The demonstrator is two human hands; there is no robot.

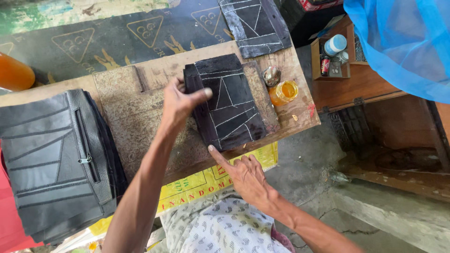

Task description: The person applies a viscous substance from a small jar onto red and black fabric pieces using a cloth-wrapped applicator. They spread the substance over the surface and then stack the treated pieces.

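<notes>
Here, black leather panel (229, 100) under left hand (180, 100), right hand (243, 175) at corner

Matt black leather panel (228, 100) (chalk-lined) on rough, worn wooden board (140, 122).

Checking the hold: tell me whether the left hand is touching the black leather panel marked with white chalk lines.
Touching. The head view shows the left hand with its thumb pressed flat across the black leather panel marked with white chalk lines, no gap between them.

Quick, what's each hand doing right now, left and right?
Left hand: open, fingers and thumb pressing on the left edge of the black leather panel.
Right hand: holding nothing, index fingertip touching the panel's lower left corner.
</notes>
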